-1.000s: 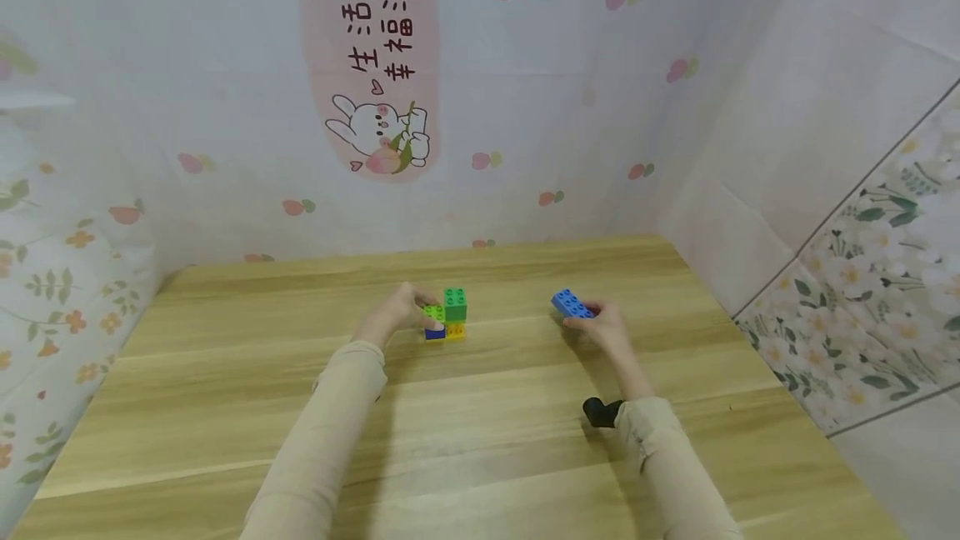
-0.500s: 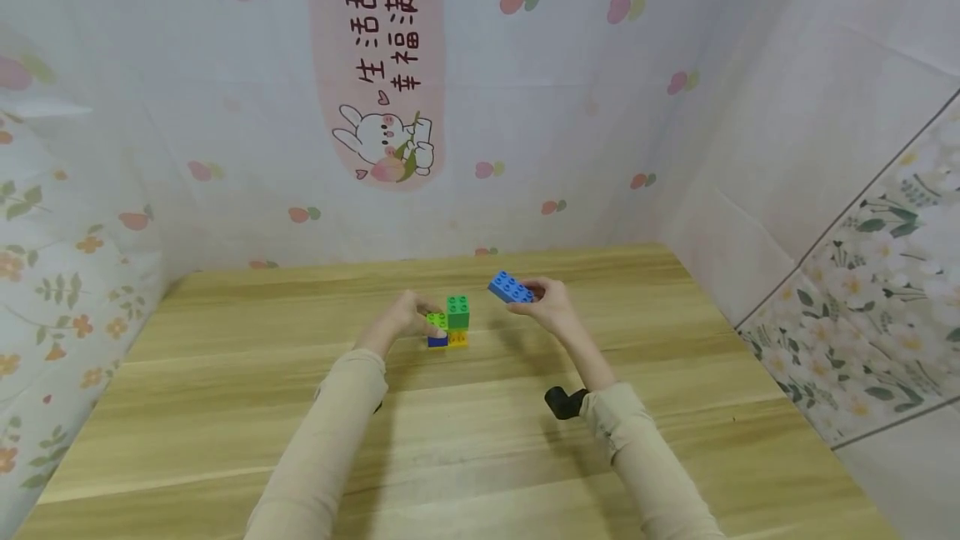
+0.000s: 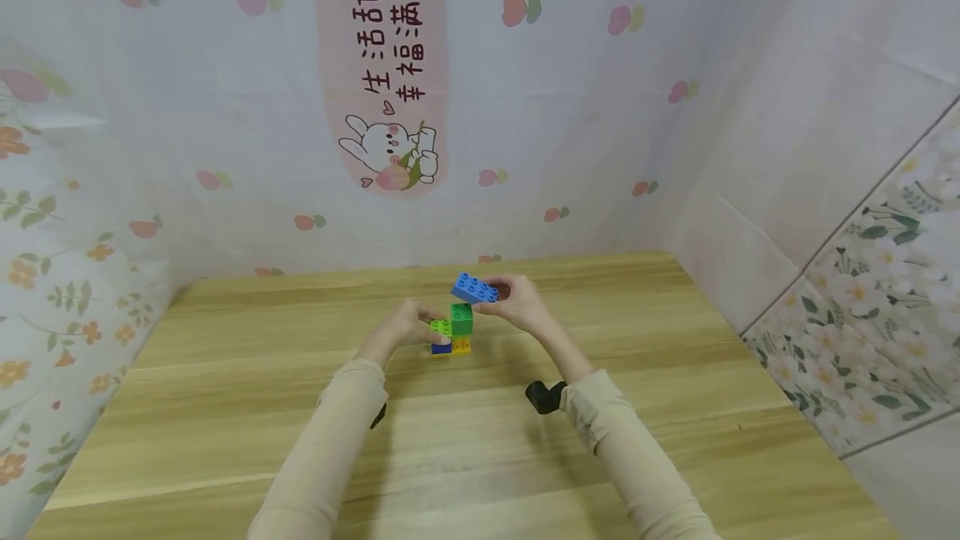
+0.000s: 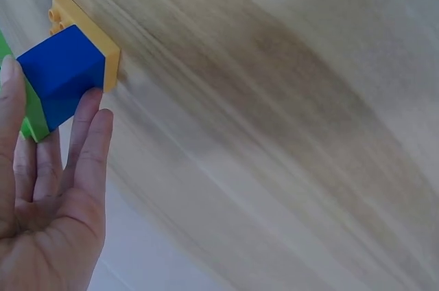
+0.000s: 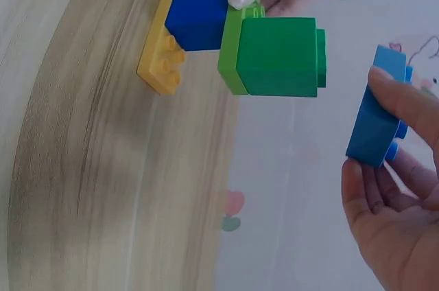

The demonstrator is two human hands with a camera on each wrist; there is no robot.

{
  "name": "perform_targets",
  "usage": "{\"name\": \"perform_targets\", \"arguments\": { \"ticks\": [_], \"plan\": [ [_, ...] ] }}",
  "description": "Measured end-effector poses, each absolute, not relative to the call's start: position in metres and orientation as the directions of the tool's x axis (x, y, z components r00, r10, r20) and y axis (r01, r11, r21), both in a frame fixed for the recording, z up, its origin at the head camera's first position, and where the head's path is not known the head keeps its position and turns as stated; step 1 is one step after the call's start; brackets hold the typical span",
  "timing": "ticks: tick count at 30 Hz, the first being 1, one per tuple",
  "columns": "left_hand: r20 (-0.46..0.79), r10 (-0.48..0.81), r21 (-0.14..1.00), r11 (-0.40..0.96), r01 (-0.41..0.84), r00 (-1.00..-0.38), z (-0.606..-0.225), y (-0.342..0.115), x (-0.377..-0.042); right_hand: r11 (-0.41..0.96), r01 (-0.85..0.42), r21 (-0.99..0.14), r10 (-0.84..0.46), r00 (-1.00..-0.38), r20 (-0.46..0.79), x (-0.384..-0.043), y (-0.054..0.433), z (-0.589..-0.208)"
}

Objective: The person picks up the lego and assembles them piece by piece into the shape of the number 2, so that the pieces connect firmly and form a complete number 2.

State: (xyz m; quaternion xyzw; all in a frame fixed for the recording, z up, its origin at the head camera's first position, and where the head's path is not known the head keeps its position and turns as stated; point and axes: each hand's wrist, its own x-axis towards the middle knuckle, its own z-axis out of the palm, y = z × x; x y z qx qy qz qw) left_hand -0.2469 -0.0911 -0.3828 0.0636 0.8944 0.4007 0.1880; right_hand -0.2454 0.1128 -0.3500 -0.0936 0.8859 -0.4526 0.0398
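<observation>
A stack of toy bricks stands on the table: a thin yellow brick [image 5: 154, 64] at the bottom, a dark blue brick [image 5: 199, 16] on one end, a flat lime green brick [image 5: 232, 64] over that, and a green brick [image 5: 278, 57] on the lime one's overhanging end. My left hand [image 3: 401, 330] steadies the stack from the left, pinching it at the lime and dark blue bricks between thumb and fingers. Above the green brick, in the head view, my right hand [image 3: 519, 307] holds a blue eight-stud brick [image 3: 474, 288] by its right end, studs up and slightly tilted.
The wooden table [image 3: 675, 423] reaches back to a white printed curtain [image 3: 562, 123] with a rabbit picture. Another flowered sheet [image 3: 885, 273] hangs along the right. A black wrist-worn piece [image 3: 545, 397] juts out by the right cuff.
My right hand has carried the blue brick leftward from the right part of the table to over the green brick. The left hand stays at the stack. The head view has shifted slightly.
</observation>
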Motion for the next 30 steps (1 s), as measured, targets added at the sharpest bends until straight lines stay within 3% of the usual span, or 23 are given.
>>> {"name": "perform_targets", "arguments": {
  "ticks": [12, 30],
  "plan": [
    [-0.219, 0.31, 0.81, 0.587, 0.005, -0.925, -0.402, -0.1, -0.245, 0.593, -0.232, -0.771, -0.304, -0.951, 0.053, -0.244, 0.107, -0.358],
    [-0.184, 0.309, 0.888, 0.459, -0.023, -0.933, -0.412, -0.105, -0.246, 0.601, -0.265, -0.754, -0.332, -0.941, 0.065, -0.247, 0.1, -0.359]
  ]
}}
